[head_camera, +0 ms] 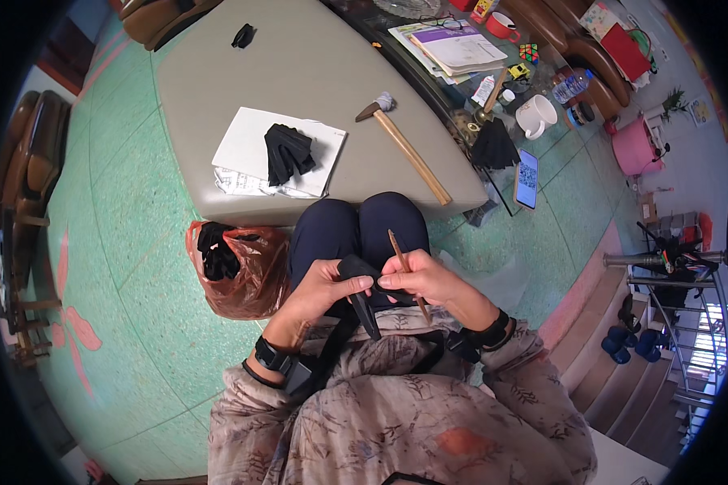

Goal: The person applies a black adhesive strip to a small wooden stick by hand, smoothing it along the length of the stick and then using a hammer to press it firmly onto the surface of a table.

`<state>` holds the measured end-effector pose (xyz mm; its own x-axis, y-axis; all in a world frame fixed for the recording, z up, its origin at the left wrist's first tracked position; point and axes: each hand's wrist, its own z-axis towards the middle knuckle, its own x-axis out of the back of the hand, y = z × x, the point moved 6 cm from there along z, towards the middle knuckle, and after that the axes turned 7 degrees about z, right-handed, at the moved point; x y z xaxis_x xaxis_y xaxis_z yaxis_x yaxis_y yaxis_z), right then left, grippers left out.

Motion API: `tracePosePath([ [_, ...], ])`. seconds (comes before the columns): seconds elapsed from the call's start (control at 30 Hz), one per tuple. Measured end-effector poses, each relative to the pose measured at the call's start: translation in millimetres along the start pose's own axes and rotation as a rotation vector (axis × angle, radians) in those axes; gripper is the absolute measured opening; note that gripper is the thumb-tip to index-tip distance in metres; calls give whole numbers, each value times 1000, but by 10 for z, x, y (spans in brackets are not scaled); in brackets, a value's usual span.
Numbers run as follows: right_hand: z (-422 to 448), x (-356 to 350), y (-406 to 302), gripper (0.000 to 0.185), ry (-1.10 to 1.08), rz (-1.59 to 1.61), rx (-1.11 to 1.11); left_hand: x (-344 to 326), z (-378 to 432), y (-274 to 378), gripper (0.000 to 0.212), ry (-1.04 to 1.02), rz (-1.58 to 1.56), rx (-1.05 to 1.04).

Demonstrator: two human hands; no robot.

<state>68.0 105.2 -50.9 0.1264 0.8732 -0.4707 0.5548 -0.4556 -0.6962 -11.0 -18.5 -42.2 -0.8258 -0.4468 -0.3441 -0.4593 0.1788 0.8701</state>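
Note:
Above my lap, my left hand (333, 282) pinches a folded black fabric strip (362, 309) between thumb and fingers. My right hand (421, 277) grips the strip's other end and also holds a thin brown stick (398, 250), which slants up between its fingers. Both thumbs nearly meet on the fabric. Beyond my knees, a bundle of black strips (288, 151) rests on a white paper stack (242, 142). To its right lies a hammer (409, 151) with a wooden handle and grey wrapping at one end of its head. The fingers hide part of the strip.
A padded beige bench (267, 79) stands against my knees, with a small black piece (243, 36) far back. At left on the floor sits a reddish plastic bag (252, 297) holding black fabric. On the right, a glass table carries papers (455, 48), a white mug (535, 115) and a phone (526, 179).

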Motion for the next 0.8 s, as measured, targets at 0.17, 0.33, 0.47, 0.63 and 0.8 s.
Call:
tracePosePath([
  [0.17,-86,-63,-43,16,56,-12,64,-127,-55,27,8,204,-239,43],
  [0.33,-98,-127,-112,11,191,-109,156,-98,-97,52,11,430,192,-115],
  [0.47,-86,-145,-237,9,211,-73,270,-93,-97,126,14,503,291,-175],
  [0.63,-35,-107,-265,9,123,-164,328,-68,-69,-24,14,442,4,-106],
  [0.8,11,-78,-222,17,186,-340,294,-68,-64,-41,17,497,49,-137],
])
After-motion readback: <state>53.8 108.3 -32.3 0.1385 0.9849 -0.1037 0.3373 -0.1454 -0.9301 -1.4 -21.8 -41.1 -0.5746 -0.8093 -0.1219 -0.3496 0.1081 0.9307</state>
